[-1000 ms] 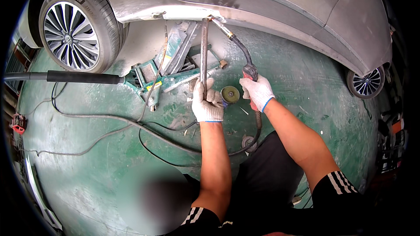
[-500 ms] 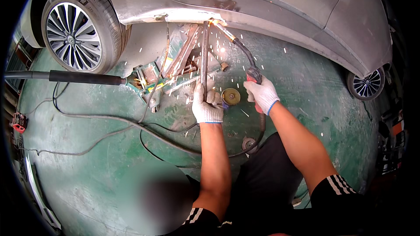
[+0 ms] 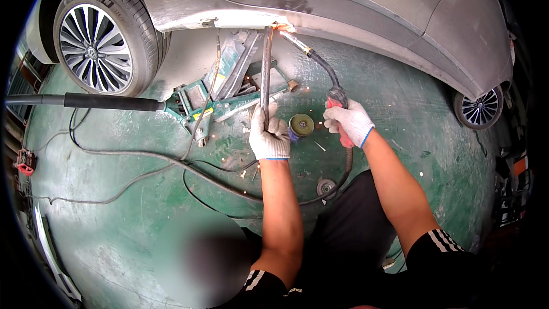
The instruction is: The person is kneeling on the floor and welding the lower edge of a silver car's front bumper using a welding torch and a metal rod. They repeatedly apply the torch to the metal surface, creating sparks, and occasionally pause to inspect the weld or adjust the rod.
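Now, by label:
Left hand: white glove, grip closed around the lower end of a steel rod that stands nearly upright.
Rod top: touching the car sill, just beside a small orange glow.
Right hand: white glove, grip closed on the red handle of a welding torch; its nozzle points up at the same spot on the sill.
Floor: green; a green floor jack under the car, black cables, sparks near the jack.
Front wheel: upper left.
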Demonstrator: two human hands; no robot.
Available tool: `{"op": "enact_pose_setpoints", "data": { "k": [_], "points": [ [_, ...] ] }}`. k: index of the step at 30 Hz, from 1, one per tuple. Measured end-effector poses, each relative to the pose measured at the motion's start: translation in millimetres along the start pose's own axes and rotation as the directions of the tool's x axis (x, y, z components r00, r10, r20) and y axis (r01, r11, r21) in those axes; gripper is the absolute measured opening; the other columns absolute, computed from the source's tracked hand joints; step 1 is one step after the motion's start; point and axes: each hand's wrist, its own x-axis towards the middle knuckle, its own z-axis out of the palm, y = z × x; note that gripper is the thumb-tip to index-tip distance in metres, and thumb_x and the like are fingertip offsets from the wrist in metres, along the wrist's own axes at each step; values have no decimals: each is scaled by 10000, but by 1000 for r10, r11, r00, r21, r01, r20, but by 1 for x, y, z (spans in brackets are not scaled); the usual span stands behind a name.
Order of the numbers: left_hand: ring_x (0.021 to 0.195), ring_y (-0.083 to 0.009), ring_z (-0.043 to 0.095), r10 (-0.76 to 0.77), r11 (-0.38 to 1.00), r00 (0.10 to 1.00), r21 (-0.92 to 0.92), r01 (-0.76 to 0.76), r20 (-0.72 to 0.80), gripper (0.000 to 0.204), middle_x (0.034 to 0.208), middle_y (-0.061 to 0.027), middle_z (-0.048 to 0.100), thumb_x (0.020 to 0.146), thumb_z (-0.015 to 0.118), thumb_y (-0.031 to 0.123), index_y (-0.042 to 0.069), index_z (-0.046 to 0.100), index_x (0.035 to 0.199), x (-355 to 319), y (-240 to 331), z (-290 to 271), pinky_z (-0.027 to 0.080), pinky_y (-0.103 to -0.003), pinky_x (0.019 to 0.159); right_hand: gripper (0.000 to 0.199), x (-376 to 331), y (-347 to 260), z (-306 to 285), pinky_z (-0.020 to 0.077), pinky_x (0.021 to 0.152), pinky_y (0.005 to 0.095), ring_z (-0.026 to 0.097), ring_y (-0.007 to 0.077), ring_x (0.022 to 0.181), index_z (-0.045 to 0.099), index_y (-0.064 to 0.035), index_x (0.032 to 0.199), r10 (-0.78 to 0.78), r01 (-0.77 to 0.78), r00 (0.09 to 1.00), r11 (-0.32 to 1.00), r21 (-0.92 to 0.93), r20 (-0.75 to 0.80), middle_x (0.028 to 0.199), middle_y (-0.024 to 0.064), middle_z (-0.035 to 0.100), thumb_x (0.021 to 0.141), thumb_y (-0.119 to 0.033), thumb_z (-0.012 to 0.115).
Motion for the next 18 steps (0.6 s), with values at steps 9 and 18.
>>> {"op": "enact_pose_setpoints", "data": {
  "k": [9,18],
  "points": [
    [516,-77,468,-2,1000,998,-17,3,56,265,1046,-176,787,1141,534,237,4,646,1202,-1,4,1,408,-241,453,319,11,6,0,574,701,317,700,130,767,677,-49,1224,-105,104,994,994,-28,-10,1034,33,746,952,-188,771],
    [538,-81,483,20,999,1000,39,-21,21,251,1026,-153,786,1135,544,235,24,647,1224,-8,7,10,409,-241,464,317,10,-1,9,564,651,306,642,120,678,669,-36,1199,-112,111,993,993,-37,-35,939,29,688,932,-157,789]
  ]
}}
